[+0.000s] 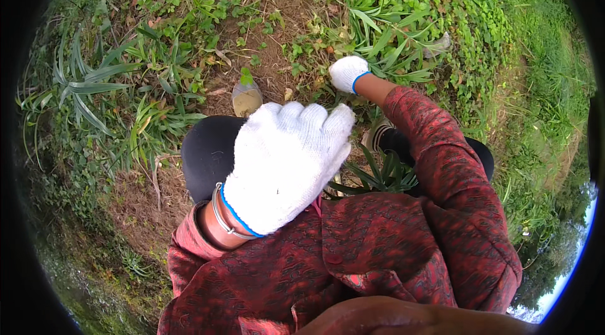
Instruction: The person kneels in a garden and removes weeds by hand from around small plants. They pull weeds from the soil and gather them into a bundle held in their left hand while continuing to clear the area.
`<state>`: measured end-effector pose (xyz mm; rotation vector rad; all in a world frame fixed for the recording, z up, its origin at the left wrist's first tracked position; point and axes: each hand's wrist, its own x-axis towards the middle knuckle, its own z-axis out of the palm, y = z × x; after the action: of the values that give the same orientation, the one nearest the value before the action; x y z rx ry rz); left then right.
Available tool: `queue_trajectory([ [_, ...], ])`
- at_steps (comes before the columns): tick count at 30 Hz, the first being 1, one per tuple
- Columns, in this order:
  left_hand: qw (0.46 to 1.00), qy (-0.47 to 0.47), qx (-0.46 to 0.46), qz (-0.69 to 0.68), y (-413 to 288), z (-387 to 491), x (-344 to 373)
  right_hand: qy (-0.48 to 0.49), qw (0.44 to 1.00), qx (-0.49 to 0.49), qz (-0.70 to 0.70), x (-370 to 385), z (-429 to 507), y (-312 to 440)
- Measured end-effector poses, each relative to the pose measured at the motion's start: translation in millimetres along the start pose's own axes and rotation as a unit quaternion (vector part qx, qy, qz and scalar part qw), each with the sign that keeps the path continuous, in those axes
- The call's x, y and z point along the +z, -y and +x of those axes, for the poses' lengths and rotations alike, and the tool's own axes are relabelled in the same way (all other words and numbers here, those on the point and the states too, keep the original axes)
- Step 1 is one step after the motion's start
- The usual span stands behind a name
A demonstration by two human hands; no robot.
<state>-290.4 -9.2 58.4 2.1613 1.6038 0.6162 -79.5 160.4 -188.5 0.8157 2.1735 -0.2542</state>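
Note:
My left hand [287, 165] is raised close to the camera, above my bent left knee. It wears a white knitted glove with a blue cuff edge, and its back faces up. The fingers curl downward side by side, so the palm and anything in it are hidden. Farther out and lower, my right hand [349, 73], gloved the same way, is down near the soil. It is beside a clump of long-bladed green plants [392, 46]. Its fingers are bent out of sight, and whether they grip a stem cannot be seen.
Bare reddish soil [269, 44] with dry grass lies ahead. Leafy ground cover [472, 27] spreads to the right. Long-leaved plants [87, 82] grow at left. My shoe [246, 99] shows past my left knee [208, 153]. A dark green long-leaved plant [385, 172] lies between my legs.

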Motion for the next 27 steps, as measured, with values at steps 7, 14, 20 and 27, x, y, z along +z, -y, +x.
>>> queue_trajectory([
  [7, 0.996, -0.037, -0.079, 0.031, 2.5, 3.9, 12.9, 0.044, 0.999, 0.010, -0.002, 35.4, -98.4, 10.0],
  [14, 0.990, -0.025, -0.138, -0.035, 7.7, 14.3, 23.4, 0.119, 0.968, -0.120, 0.186, 66.4, -169.6, 94.3],
  [20, 0.978, -0.075, -0.126, -0.146, -2.6, 30.0, 16.0, -0.039, 0.981, 0.120, 0.150, 60.8, -146.2, -13.6],
  [27, 0.984, -0.133, -0.077, -0.090, -5.4, 26.9, -51.9, -0.004, 0.989, 0.087, 0.123, 33.2, -122.6, -3.6],
])
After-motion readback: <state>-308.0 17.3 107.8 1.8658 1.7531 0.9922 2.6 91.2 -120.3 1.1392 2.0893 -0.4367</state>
